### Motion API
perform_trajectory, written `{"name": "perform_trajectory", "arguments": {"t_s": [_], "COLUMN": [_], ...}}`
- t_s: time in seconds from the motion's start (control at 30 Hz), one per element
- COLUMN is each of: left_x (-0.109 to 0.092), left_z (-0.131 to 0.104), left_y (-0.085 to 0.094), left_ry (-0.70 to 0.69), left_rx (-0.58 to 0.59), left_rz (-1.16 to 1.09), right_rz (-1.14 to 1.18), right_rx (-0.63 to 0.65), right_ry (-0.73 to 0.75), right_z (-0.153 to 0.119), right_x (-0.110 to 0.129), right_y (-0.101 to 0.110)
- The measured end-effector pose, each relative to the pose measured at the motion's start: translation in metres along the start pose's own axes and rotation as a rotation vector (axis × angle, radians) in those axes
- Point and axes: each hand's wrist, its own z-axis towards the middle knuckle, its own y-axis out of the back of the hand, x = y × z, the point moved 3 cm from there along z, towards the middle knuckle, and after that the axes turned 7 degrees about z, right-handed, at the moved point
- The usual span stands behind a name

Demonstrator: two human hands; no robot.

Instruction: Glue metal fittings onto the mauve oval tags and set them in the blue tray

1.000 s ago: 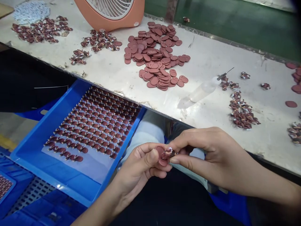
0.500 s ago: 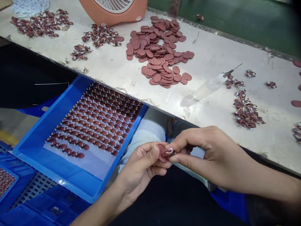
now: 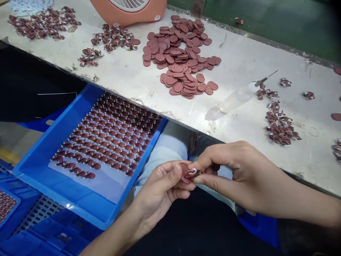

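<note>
Between thumb and fingers, my left hand [image 3: 162,185] pinches a brown-red oval disc [image 3: 184,171] in front of my lap. My right hand [image 3: 231,174] is closed on a small brown figurine [image 3: 192,173] with white and dark bits, pressed against the disc's face. Fingertips hide part of both pieces. Beyond the hands, a pile of similar oval discs [image 3: 178,60] lies on the worktable [image 3: 234,57]. A clear needle-tipped bottle [image 3: 237,99] rests on its side there, near a heap of small figurines [image 3: 279,124].
A blue tray [image 3: 34,167] at the left holds rows of disc-and-figurine pieces on a pale sheet. More figurine heaps [image 3: 42,25] lie at the table's far left. An orange fan [image 3: 130,10] stands at the back. Other blue crates [image 3: 50,227] sit lower left.
The camera view shifts very slightly. Both hands keep the same grip, the figurine still held against the disc.
</note>
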Motion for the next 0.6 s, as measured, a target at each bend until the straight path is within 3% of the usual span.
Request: {"name": "perform_trajectory", "arguments": {"t_s": [0.2, 0.6], "left_x": [-0.001, -0.007], "left_z": [0.0, -0.014], "left_y": [-0.002, -0.01], "left_ry": [-0.019, -0.151], "left_rx": [-0.028, 0.089], "left_rz": [-0.016, -0.026], "right_rz": [-0.073, -0.226], "right_rx": [-0.028, -0.095], "right_ry": [0.136, 0.338], "right_z": [0.0, -0.022], "right_x": [0.006, 0.02], "right_y": [-0.002, -0.013]}}
